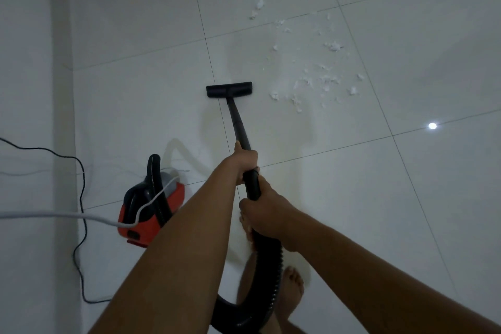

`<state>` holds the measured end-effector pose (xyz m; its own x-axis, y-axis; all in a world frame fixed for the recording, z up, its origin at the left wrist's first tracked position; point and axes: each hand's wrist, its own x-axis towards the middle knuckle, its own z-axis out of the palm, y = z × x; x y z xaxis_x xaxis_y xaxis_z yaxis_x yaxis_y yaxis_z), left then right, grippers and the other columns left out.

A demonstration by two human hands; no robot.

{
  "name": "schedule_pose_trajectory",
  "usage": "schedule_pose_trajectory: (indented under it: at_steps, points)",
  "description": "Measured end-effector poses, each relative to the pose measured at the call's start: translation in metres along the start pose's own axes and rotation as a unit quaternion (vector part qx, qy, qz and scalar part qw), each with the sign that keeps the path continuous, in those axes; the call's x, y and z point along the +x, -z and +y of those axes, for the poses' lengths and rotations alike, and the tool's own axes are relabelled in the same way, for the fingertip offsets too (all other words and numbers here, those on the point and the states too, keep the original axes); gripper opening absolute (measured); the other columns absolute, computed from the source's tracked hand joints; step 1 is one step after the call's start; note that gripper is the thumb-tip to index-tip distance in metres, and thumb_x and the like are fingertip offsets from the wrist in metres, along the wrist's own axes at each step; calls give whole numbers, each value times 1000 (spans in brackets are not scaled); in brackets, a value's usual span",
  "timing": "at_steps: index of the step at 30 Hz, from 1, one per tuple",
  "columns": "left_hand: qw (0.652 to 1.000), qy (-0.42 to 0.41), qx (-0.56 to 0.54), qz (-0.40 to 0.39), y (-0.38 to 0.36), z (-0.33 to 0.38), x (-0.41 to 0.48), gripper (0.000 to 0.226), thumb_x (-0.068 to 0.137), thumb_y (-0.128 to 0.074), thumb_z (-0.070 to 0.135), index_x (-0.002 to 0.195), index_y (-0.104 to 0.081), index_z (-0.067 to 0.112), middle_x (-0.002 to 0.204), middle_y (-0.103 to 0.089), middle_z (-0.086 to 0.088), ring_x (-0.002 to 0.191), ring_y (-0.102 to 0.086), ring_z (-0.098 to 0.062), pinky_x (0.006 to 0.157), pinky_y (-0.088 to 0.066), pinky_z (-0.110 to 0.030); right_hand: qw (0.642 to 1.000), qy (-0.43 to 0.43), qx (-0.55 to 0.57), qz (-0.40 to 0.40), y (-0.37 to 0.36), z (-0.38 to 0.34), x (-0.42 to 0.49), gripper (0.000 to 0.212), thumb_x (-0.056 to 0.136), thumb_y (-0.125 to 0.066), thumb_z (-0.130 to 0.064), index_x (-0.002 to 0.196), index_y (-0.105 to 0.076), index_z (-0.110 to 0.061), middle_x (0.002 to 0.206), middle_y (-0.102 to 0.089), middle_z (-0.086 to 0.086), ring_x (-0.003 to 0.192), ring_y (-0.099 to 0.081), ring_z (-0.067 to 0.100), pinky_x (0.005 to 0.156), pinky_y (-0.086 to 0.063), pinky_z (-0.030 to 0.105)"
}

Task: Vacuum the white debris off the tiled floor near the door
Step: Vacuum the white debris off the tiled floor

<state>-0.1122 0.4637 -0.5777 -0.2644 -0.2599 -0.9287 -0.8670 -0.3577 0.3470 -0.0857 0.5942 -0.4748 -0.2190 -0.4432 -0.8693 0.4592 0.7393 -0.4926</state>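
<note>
Barely begun: left hand (244, 163) and right hand (267, 214) with fingers clenched round the wand (238, 122), nozzle (229, 89) just left of untouched debris (320, 78).

Vacuum canister (151, 214) and black cable (85, 225) stand left; tiled floor (379, 198) open ahead

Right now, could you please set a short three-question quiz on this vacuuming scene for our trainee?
1. True or false: the nozzle sits on the debris.
2. Which hand grips the wand nearer the nozzle? A) left B) right
3. Fill in: the red vacuum stands to the person's ____.
Key: 1 false, the debris lies right of it and beyond. 2 A, the left hand; the right hand holds the hose end. 3 left.
</note>
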Motion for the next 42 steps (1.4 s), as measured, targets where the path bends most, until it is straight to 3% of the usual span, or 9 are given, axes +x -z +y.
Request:
schedule_pose_trajectory:
  at_steps: [6, 9, 14, 17, 21, 27, 32, 36, 42]
  points:
    - [1000, 10, 15, -3, -11, -44, -33, 78, 103, -39, 14, 161, 7, 38, 105, -54, -11, 64, -55, -12, 50, -47, -27, 1000, 10, 24, -1, -17, 38, -31, 67, 99, -47, -16, 157, -24, -38, 108, -57, 15, 54, -62, 18, 53, -56, 29]
    - [1000, 13, 9, -3, -16, -61, -42, 78, 102, -39, 13, 161, 6, 38, 91, -54, -9, 65, -54, -13, 52, -48, -28, 1000, 14, 25, -1, -24, 55, -42, 60, 102, -49, -20, 155, -28, -36, 114, -57, 15, 53, -62, 18, 52, -56, 28]
    - [1000, 9, 16, 1, -21, -88, -48, 77, 101, -40, 11, 161, 2, 35, 109, -62, -15, 67, -56, -14, 55, -49, -30, 999, 12, -22, 22, -32, 75, -56, 56, 106, -51, -31, 157, -28, -33, 129, -60, 11, 72, -66, 13, 39, -47, 13]
    - [1000, 3, 14, 1, -22, -101, -54, 78, 101, -39, 9, 161, 3, 34, 97, -61, -13, 69, -55, -15, 57, -49, -30, 999, 15, -41, 25, -40, 85, -61, 58, 105, -52, -31, 158, -28, -32, 128, -60, 10, 78, -67, 12, 38, -46, 11]
    - [1000, -4, 6, 3, -20, -112, -58, 79, 102, -39, 10, 161, 8, 34, 124, -62, -19, 70, -57, -15, 61, -51, -31, 998, 20, -53, 27, -47, 92, -64, 59, 105, -53, -26, 158, -28, -32, 130, -60, 9, 79, -67, 12, 40, -47, 11]
    - [1000, -14, 15, 11, -15, -118, -63, 75, 102, -39, 11, 162, 1, 30, 88, -58, -10, 71, -57, -14, 67, -52, -31, 998, 28, -54, 32, -56, 95, -66, 61, 105, -53, -26, 159, -26, -34, 132, -59, 8, 76, -67, 10, 39, -47, 11]
    - [1000, -14, 10, 10, -20, -129, -75, 79, 103, -40, 11, 162, 8, 31, 92, -59, -10, 71, -57, -14, 57, -49, -29, 998, 20, -54, 29, -60, 107, -71, 60, 104, -55, -26, 157, -29, -34, 124, -63, 11, 79, -74, 19, 47, -55, 20]
    - [1000, -15, 11, 14, -23, -136, -80, 78, 102, -40, 8, 162, 5, 29, 91, -58, -11, 70, -56, -15, 55, -48, -29, 998, 13, -59, 25, -61, 112, -77, 59, 103, -53, -20, 156, -30, -34, 121, -62, 17, 61, -67, 19, 48, -54, 23]
    - [1000, 6, 22, -4, -29, -141, -86, 77, 102, -42, 9, 162, 2, 29, 90, -57, -11, 69, -56, -15, 54, -49, -28, 998, 6, -56, 24, -62, 110, -97, 58, 101, -50, -16, 154, -31, -28, 116, -61, 17, 53, -63, 18, 45, -52, 23]
